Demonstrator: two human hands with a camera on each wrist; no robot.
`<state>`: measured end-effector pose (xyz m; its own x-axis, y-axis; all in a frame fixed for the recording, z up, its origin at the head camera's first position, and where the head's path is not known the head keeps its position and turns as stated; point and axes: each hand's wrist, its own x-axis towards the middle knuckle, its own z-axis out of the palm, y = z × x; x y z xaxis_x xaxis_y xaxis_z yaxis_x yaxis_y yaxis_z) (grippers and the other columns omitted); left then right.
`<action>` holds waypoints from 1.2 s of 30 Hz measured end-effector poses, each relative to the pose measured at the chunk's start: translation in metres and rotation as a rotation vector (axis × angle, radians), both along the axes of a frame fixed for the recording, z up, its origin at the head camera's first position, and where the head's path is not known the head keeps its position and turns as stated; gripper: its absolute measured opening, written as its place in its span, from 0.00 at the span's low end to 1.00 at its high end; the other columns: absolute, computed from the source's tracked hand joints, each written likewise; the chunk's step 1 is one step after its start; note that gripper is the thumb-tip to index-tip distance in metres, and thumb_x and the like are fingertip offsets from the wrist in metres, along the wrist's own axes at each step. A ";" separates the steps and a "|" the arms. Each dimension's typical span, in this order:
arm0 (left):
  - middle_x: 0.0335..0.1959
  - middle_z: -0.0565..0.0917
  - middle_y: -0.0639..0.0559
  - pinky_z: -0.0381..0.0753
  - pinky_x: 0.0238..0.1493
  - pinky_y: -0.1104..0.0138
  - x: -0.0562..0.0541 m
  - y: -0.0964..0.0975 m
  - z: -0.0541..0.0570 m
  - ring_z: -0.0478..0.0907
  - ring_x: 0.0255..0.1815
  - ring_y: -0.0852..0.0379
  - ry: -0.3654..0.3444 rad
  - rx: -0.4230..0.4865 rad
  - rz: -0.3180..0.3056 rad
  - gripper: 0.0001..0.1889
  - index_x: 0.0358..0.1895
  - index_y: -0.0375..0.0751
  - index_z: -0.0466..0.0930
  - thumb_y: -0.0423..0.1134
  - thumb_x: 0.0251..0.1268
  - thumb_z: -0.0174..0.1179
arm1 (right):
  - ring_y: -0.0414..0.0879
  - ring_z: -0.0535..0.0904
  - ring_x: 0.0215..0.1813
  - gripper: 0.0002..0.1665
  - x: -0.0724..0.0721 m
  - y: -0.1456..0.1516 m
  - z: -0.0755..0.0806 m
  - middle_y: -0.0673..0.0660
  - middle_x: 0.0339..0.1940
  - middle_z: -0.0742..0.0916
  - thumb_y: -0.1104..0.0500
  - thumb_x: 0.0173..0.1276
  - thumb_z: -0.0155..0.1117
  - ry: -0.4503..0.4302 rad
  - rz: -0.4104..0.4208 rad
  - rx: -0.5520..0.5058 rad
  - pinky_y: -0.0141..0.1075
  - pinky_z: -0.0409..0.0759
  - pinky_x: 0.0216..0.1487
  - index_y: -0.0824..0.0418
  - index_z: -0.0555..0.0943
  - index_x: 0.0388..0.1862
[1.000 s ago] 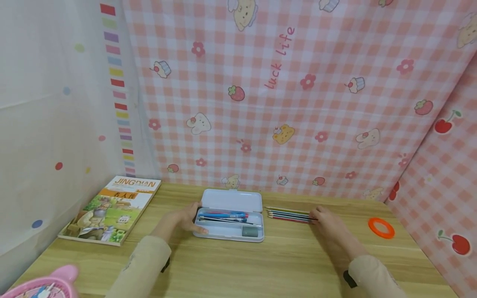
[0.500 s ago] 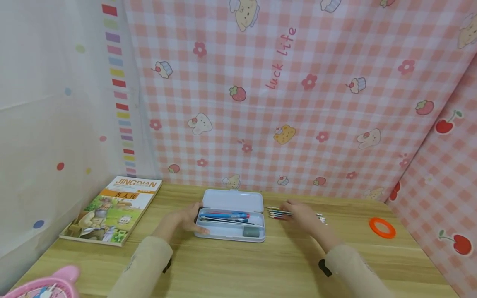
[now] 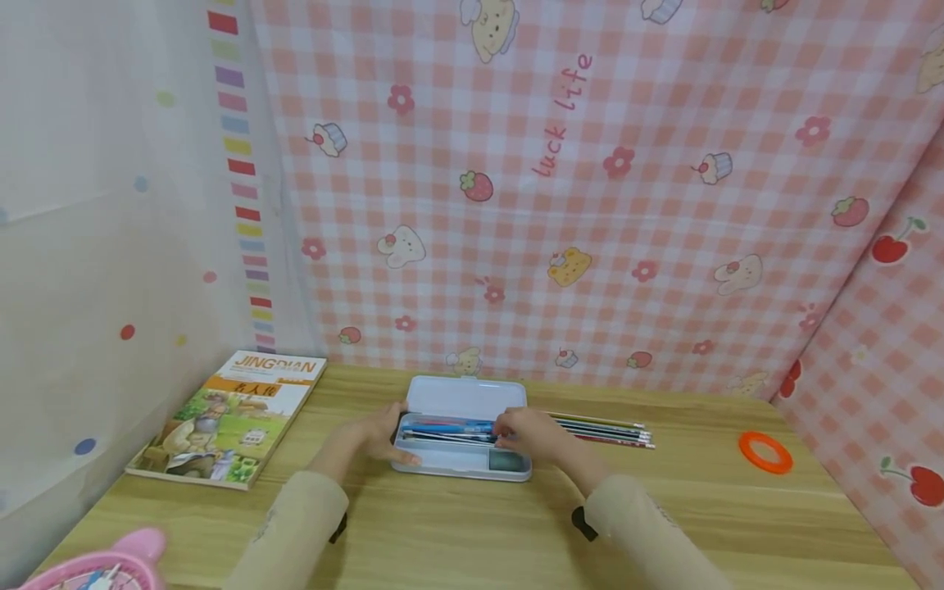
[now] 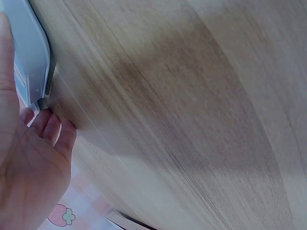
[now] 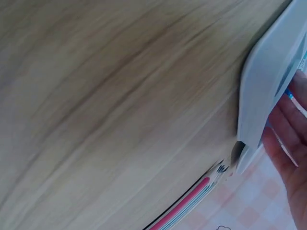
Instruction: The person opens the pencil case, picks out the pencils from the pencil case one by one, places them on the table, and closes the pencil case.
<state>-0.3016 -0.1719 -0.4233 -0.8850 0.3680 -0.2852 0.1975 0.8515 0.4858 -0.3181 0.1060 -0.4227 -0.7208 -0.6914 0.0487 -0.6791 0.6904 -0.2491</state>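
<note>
A white pencil case (image 3: 442,471) lies on the wooden table with its lid (image 3: 466,397) folded back. My left hand (image 3: 378,436) grips the case's left end, thumb along the front edge and fingers behind. Inside, blue pens (image 3: 446,428) and other slim writing tools lie lengthwise, beside a dark green block (image 3: 506,461). My right hand (image 3: 529,434) reaches over the case's right end, fingertips at the ends of the pens. In the right wrist view, bent fingers (image 5: 280,127) dip past the wall near a bit of blue; whether they pinch a pen I cannot tell.
Several pencils (image 3: 608,431) lie side by side just right of the case, eraser ends pointing right. Farther right is an orange ring (image 3: 767,468). A book (image 3: 236,418) lies at the left, and a pink-rimmed object (image 3: 140,543) stands at the near left corner.
My right hand has swept left, from the pencils' eraser ends past their tips to the case. The pencils stay on the table, uncovered now. My left hand keeps its grip on the case.
</note>
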 end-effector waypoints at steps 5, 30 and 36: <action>0.68 0.53 0.29 0.54 0.69 0.48 0.001 0.003 0.000 0.50 0.70 0.37 -0.012 0.006 0.006 0.53 0.67 0.29 0.45 0.56 0.47 0.67 | 0.40 0.77 0.34 0.05 0.000 -0.004 0.000 0.53 0.32 0.85 0.62 0.63 0.60 -0.135 -0.046 -0.022 0.35 0.79 0.39 0.62 0.82 0.35; 0.64 0.58 0.28 0.56 0.68 0.47 0.003 0.004 0.003 0.55 0.67 0.35 0.018 0.035 -0.021 0.51 0.65 0.25 0.48 0.52 0.46 0.69 | 0.46 0.81 0.39 0.05 0.007 0.026 0.013 0.53 0.35 0.83 0.63 0.63 0.59 0.103 -0.042 0.042 0.39 0.80 0.42 0.61 0.81 0.37; 0.65 0.57 0.28 0.55 0.68 0.47 0.003 0.002 0.002 0.54 0.68 0.35 0.012 0.017 -0.016 0.52 0.65 0.26 0.47 0.53 0.47 0.68 | 0.46 0.81 0.38 0.04 0.010 0.050 0.016 0.53 0.34 0.83 0.64 0.62 0.60 0.158 -0.083 0.048 0.40 0.80 0.41 0.61 0.81 0.36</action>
<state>-0.2991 -0.1703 -0.4213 -0.8823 0.3869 -0.2682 0.2170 0.8398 0.4977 -0.3078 0.1557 -0.4068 -0.7616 -0.6339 0.1342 -0.6472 0.7545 -0.1089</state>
